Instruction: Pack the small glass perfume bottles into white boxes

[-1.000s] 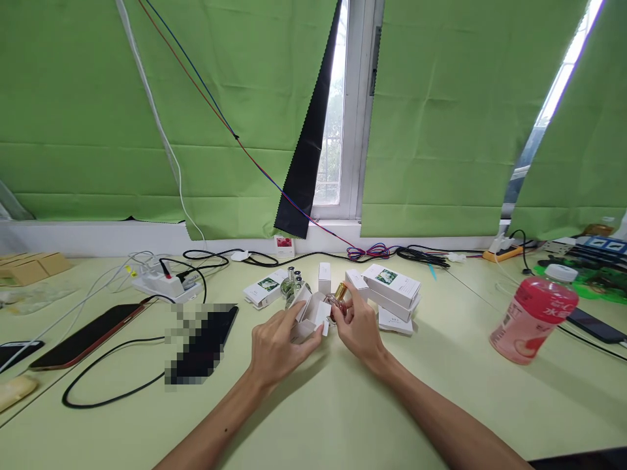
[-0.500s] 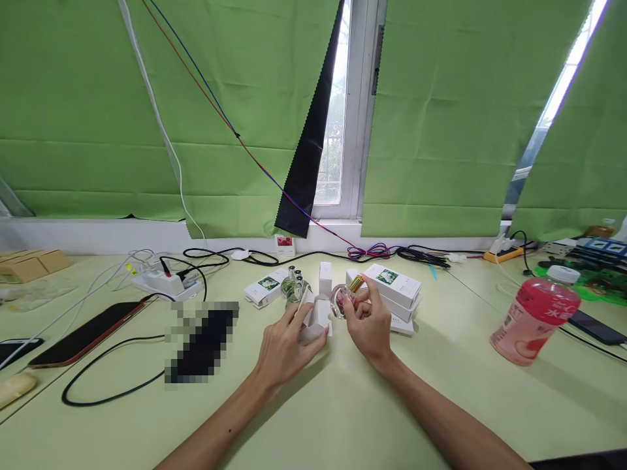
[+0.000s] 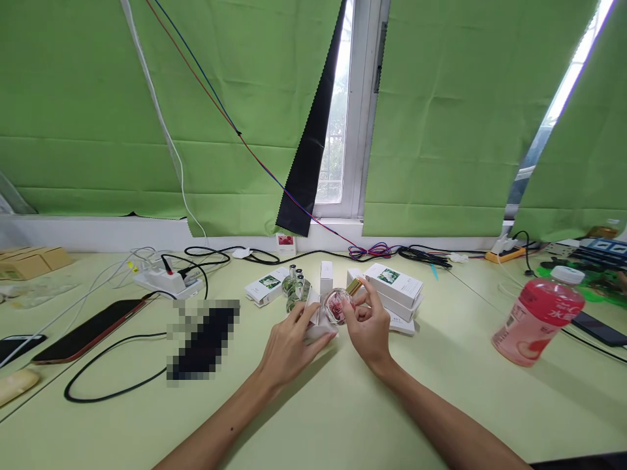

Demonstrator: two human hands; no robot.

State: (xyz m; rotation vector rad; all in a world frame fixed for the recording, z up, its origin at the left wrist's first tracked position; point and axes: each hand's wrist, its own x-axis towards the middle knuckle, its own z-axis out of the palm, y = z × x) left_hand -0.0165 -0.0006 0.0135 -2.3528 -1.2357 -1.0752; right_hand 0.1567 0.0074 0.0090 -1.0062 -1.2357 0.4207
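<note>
My left hand (image 3: 292, 339) grips an open white cardboard box (image 3: 316, 331) low over the table. In my right hand (image 3: 367, 323) is a round glass perfume bottle (image 3: 337, 306) with a pink flower inside and a gold cap. The bottle is tilted, its round base toward the box and its cap pointing up and right. Whether the bottle touches the box, I cannot tell. Just behind my left hand stand several greenish round bottles (image 3: 296, 287) with silver caps. A small white carton (image 3: 326, 277) stands upright behind the box.
White boxes with a flower picture (image 3: 394, 282) are stacked at the right, and another flower-picture box (image 3: 266, 286) lies left. A pink drink bottle (image 3: 537, 316) stands far right. Phones (image 3: 91, 331), a power strip (image 3: 169, 284) and looped cables lie on the left.
My right hand drew the perfume bottle away from the box to the right, then brought it back left toward the box. My left hand shifted slightly right with the box.
</note>
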